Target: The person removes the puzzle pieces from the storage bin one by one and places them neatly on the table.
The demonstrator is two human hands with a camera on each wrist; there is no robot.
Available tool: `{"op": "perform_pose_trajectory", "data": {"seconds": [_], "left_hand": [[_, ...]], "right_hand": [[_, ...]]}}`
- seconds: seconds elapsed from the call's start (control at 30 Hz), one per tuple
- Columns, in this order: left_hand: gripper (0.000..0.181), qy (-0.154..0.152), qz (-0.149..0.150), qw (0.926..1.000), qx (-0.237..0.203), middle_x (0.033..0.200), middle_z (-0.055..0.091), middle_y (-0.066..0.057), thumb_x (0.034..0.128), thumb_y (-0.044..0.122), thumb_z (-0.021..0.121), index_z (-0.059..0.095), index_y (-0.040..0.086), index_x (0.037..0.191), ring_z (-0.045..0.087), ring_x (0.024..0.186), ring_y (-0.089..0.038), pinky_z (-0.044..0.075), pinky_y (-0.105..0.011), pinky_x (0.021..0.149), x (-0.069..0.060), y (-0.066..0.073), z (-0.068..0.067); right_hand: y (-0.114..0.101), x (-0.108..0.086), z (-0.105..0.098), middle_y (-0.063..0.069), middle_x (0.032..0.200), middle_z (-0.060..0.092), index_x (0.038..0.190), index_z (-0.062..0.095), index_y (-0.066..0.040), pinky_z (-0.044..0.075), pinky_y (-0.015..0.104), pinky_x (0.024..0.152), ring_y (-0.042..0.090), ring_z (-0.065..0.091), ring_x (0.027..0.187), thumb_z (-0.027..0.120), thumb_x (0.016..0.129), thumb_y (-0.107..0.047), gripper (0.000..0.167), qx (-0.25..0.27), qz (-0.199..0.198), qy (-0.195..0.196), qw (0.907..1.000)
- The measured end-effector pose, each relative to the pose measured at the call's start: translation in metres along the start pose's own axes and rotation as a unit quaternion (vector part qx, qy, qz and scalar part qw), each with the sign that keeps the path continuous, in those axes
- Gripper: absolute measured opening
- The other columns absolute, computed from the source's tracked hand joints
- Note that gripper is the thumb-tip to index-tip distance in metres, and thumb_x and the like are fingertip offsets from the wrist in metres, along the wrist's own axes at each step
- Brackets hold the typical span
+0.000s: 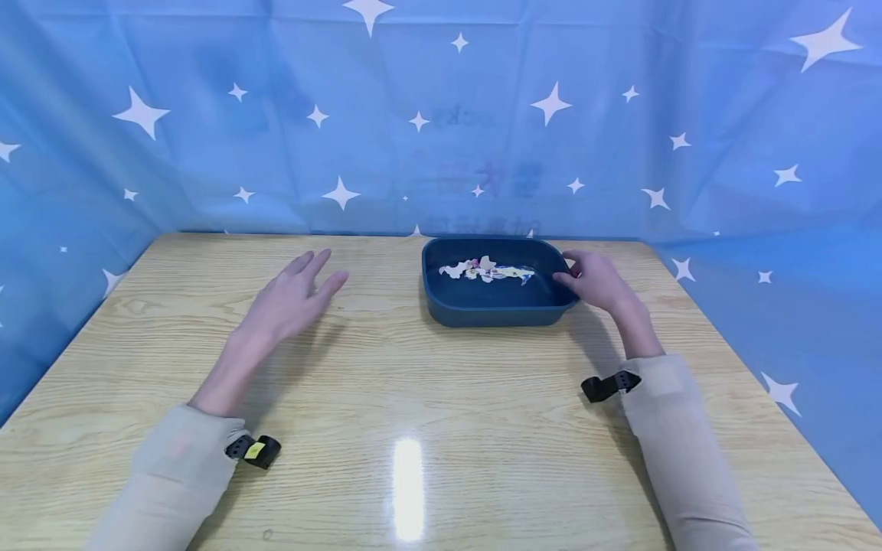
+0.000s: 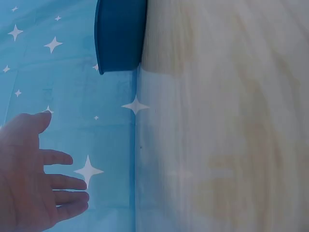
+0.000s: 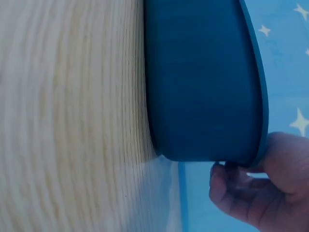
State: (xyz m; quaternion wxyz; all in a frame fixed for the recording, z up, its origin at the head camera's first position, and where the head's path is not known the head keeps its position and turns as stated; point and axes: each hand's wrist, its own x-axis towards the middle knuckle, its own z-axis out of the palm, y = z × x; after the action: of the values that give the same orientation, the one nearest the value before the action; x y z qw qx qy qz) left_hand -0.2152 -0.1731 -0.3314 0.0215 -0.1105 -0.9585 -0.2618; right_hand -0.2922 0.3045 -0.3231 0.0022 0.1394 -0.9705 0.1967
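A dark blue rectangular plastic basin (image 1: 499, 316) with rounded corners stands near the table's far edge, right of centre. On its floor lies a small cluster of white, pink, yellow and blue scraps (image 1: 486, 265), too small to tell what they are. At the basin's right end my right hand (image 1: 599, 282) pinches the rim, thumb over the inside and fingers curled against the outside, as the right wrist view also shows on the basin wall (image 3: 207, 82). My left hand (image 1: 289, 302) hovers over the table left of the basin, fingers spread and holding nothing.
The wood-grain table (image 1: 331, 428) reaches back to a blue cloth (image 1: 276, 153) with white stars, which hangs behind and at both sides. A bright light reflection shows near the table's front. A small black camera (image 1: 262, 451) sits on each wrist.
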Motion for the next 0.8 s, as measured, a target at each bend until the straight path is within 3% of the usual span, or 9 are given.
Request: {"op": "perform_pose_trajectory", "data": {"seconds": [0.17,0.3,0.43,0.53,0.67,0.8], "left_hand": [[0.082,0.025,0.015,0.9993,-0.022,0.160,0.027,-0.027,0.1030,0.066,0.028,0.026,0.007,0.160,0.025,0.147,-0.046,0.022,-0.062,0.116,0.004,0.006,0.004],[0.078,0.033,0.025,0.9986,-0.033,0.157,0.032,-0.028,0.1048,0.061,0.030,0.030,0.004,0.157,0.029,0.144,-0.047,0.024,-0.062,0.115,0.007,0.011,0.007],[0.075,0.034,0.035,0.9980,-0.041,0.156,0.034,-0.027,0.1059,0.058,0.032,0.033,0.001,0.155,0.030,0.144,-0.045,0.026,-0.060,0.115,0.011,0.015,0.011],[0.074,0.037,0.042,0.9973,-0.048,0.155,0.036,-0.027,0.1062,0.056,0.033,0.035,0.000,0.154,0.031,0.144,-0.044,0.027,-0.058,0.115,0.014,0.020,0.014],[0.071,0.044,0.059,0.9959,-0.053,0.154,0.039,-0.025,0.1067,0.054,0.036,0.038,0.000,0.153,0.034,0.143,-0.043,0.029,-0.057,0.114,0.019,0.029,0.018],[0.065,0.053,0.079,0.9940,-0.054,0.151,0.043,-0.023,0.1074,0.049,0.040,0.042,0.000,0.151,0.038,0.141,-0.040,0.033,-0.055,0.113,0.022,0.039,0.021]], "right_hand": [[-0.004,-0.001,0.003,0.011,0.069,0.061,0.142,0.042,0.016,0.052,0.049,0.081,0.032,0.064,0.056,0.058,0.102,-0.010,0.051,0.020,0.003,-0.026,0.9995],[-0.012,-0.001,0.006,0.007,0.065,0.059,0.143,0.041,0.015,0.054,0.039,0.074,0.027,0.064,0.051,0.056,0.100,-0.007,0.050,0.032,0.007,-0.035,0.9988],[-0.022,-0.001,0.011,0.010,0.065,0.059,0.145,0.038,0.014,0.054,0.031,0.063,0.027,0.065,0.052,0.053,0.099,-0.006,0.051,0.049,0.005,-0.056,0.9972],[-0.032,-0.001,0.013,0.011,0.064,0.058,0.148,0.032,0.015,0.056,0.033,0.060,0.030,0.067,0.053,0.050,0.099,-0.005,0.056,0.061,-0.001,-0.075,0.9953],[-0.041,-0.001,0.017,0.014,0.061,0.057,0.152,0.026,0.014,0.059,0.035,0.065,0.029,0.068,0.053,0.049,0.100,-0.004,0.059,0.062,-0.004,-0.092,0.9938],[-0.045,0.000,0.022,0.027,0.080,0.068,0.152,0.026,0.014,0.059,0.034,0.066,0.027,0.067,0.051,0.048,0.100,-0.004,0.059,0.066,-0.007,-0.096,0.9931]]}}
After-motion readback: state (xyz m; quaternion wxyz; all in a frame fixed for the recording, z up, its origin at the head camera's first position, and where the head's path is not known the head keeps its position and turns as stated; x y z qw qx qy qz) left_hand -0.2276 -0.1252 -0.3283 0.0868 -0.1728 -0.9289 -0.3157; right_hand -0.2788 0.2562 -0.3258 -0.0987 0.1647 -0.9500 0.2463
